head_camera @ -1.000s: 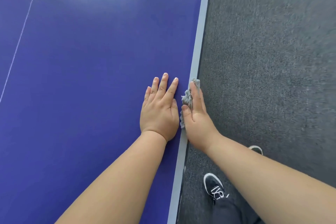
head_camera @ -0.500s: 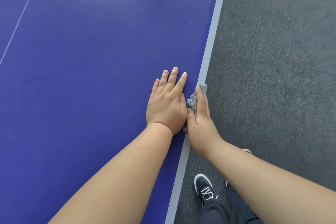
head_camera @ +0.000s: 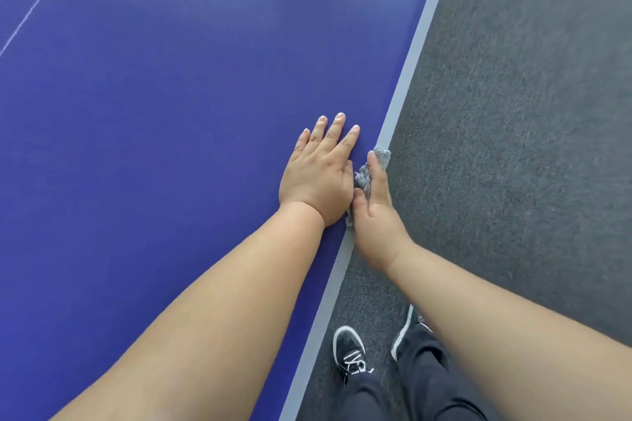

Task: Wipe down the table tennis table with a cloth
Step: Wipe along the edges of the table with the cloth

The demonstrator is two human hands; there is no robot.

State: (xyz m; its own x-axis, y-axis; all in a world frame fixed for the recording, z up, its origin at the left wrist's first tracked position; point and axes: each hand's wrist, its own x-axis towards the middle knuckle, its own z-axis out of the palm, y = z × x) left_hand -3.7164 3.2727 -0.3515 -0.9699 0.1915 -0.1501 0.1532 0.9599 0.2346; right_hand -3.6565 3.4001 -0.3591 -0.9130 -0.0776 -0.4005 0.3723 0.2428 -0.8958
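1. Both hands are down at the table's side edge. Left hand (head_camera: 316, 178) lies flat and open on the top, palm down, fingers spread a little, holding nothing. It looks like it's just bracing.

2. Right hand (head_camera: 374, 212) is right beside it, touching or nearly so, closed over a small crumpled grey fuzzy cloth (head_camera: 371, 171). Index finger runs along on top, thumb pinches from the table side, and the other fingers are hidden over the edge.

3. So the cloth sits right on the pale grey edge stripe (head_camera: 413, 48) of the blue table tennis table (head_camera: 171, 130), with bits poking out past the fingertip and between thumb and finger.

4. Progress-wise, honestly hard to call. My guess is the rim is being done at this point. The blue top has no obvious dust, streaks or wet marks, so I can't tell wiped from unwiped. Plenty of edge runs on ahead of the hand, so I'd say that stretch is left.

5. Materials: the top is smooth, hard and semi-matte, with a soft glare patch far up and a thin white line (head_camera: 37, 3) at upper left. The cloth looks like nubby microfibre, soft and bunched. Dark grey short-pile carpet (head_camera: 513, 147) is underneath, with black sneakers (head_camera: 350, 350) and dark trousers at the bottom.
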